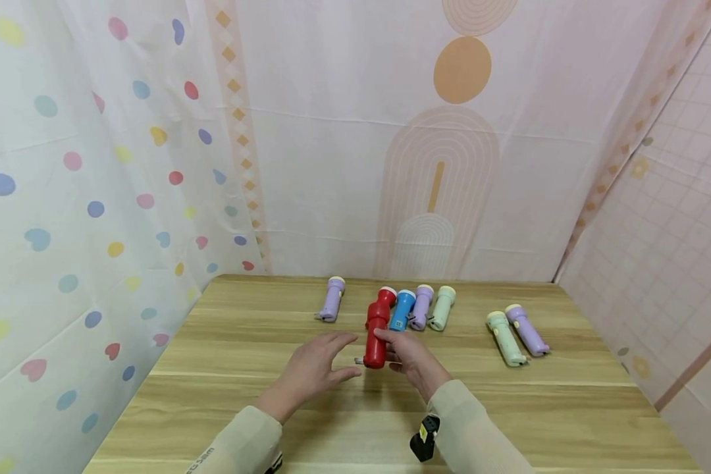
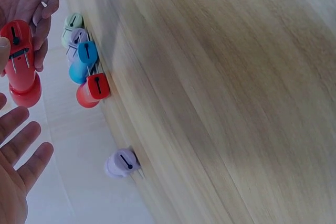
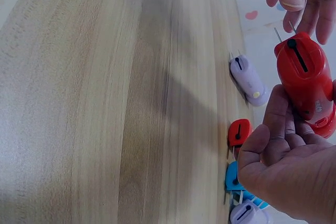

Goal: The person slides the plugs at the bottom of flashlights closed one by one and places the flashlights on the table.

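Observation:
My right hand (image 1: 417, 359) holds a red flashlight (image 1: 376, 345) above the table, its thumb across the body. Two metal plug prongs stick out from its tail, on the side towards my left hand (image 1: 314, 368). The left hand is beside the flashlight with its fingers spread and relaxed, holding nothing. In the right wrist view, the tail of the held flashlight (image 3: 302, 72) shows a black slider in a slot. Behind it on the table lie a second red flashlight (image 1: 386, 296), a blue flashlight (image 1: 403, 309), a purple flashlight (image 1: 422, 306) and a pale green flashlight (image 1: 443, 308).
A lone purple flashlight (image 1: 333, 299) lies further left at the back. To the right, a pale green flashlight (image 1: 506, 339) and another purple flashlight (image 1: 527, 331) lie side by side. The wooden table (image 1: 213, 388) meets patterned cloth walls (image 1: 332, 164) behind and at both sides.

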`<state>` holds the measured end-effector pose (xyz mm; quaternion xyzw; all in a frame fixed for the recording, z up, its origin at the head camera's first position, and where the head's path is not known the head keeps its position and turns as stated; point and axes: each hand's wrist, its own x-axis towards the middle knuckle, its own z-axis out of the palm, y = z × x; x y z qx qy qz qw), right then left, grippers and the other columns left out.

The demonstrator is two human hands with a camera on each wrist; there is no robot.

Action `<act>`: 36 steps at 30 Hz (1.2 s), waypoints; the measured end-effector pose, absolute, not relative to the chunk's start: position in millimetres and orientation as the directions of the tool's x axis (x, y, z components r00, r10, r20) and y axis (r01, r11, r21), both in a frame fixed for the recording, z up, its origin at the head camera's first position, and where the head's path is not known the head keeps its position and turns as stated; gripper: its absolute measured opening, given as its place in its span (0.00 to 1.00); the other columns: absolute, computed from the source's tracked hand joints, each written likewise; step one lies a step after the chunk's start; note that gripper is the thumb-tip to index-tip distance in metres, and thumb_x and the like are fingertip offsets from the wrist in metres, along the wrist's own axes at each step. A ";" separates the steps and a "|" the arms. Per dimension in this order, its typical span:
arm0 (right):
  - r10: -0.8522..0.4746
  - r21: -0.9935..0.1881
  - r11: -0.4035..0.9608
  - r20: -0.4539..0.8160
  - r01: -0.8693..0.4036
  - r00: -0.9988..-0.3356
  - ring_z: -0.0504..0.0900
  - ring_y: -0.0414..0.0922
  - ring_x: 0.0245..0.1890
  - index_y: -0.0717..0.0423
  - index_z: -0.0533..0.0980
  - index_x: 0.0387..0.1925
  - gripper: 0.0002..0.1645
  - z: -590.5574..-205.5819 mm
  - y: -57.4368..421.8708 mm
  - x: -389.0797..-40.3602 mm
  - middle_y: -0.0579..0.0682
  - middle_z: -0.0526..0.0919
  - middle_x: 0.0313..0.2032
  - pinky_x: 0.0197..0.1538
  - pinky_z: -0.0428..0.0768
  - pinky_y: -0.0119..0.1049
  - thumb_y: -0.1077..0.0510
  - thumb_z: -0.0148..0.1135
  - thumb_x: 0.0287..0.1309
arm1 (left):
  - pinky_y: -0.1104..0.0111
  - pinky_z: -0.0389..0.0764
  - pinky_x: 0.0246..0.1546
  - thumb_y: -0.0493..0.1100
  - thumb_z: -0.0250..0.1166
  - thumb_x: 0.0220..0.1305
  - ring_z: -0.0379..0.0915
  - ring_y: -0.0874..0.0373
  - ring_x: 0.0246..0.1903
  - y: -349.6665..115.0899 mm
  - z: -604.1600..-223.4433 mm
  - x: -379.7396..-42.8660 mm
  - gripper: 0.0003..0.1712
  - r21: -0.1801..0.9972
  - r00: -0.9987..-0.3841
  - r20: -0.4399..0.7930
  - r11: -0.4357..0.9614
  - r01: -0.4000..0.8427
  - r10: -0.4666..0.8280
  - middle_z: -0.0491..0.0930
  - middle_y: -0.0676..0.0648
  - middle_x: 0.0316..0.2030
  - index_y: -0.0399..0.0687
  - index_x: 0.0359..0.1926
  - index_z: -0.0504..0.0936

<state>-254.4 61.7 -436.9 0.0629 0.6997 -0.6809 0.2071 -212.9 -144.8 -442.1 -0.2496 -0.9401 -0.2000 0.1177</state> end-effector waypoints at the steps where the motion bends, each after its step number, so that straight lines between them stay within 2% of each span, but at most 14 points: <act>1: -0.193 -0.927 0.062 -0.375 0.371 -0.906 0.79 0.53 0.47 0.66 0.70 0.58 0.31 -436.5 61.7 -254.3 0.56 0.83 0.45 0.55 0.71 0.49 0.45 0.61 0.66 | 0.50 0.78 0.53 0.56 0.73 0.58 0.75 0.47 0.57 -144.8 -442.2 -213.0 0.35 0.317 -0.849 0.320 0.796 0.515 0.421 0.78 0.45 0.59 0.47 0.63 0.76; 19: -0.189 -0.928 0.068 -0.373 0.367 -0.908 0.79 0.53 0.46 0.65 0.70 0.58 0.31 -434.3 61.3 -252.5 0.56 0.83 0.45 0.54 0.71 0.50 0.45 0.61 0.65 | 0.50 0.78 0.53 0.58 0.72 0.58 0.75 0.46 0.57 -147.3 -444.0 -213.4 0.37 0.320 -0.848 0.320 0.794 0.517 0.422 0.78 0.45 0.59 0.47 0.64 0.76; 26: -0.186 -0.928 0.057 -0.373 0.369 -0.909 0.79 0.53 0.45 0.65 0.71 0.58 0.32 -433.4 62.1 -251.7 0.56 0.83 0.46 0.56 0.71 0.50 0.44 0.62 0.65 | 0.50 0.76 0.55 0.59 0.72 0.58 0.73 0.47 0.59 -148.2 -444.2 -212.8 0.38 0.379 -0.870 0.302 0.788 0.485 0.390 0.77 0.45 0.61 0.49 0.65 0.75; 36: -0.225 -0.930 0.017 -0.361 0.367 -0.905 0.78 0.49 0.39 0.66 0.73 0.56 0.29 -431.9 62.5 -250.3 0.54 0.83 0.42 0.49 0.73 0.44 0.46 0.61 0.66 | 0.47 0.73 0.58 0.55 0.75 0.55 0.71 0.44 0.61 -147.8 -447.7 -215.0 0.40 0.490 -0.881 0.296 0.734 0.471 0.368 0.76 0.44 0.61 0.46 0.66 0.74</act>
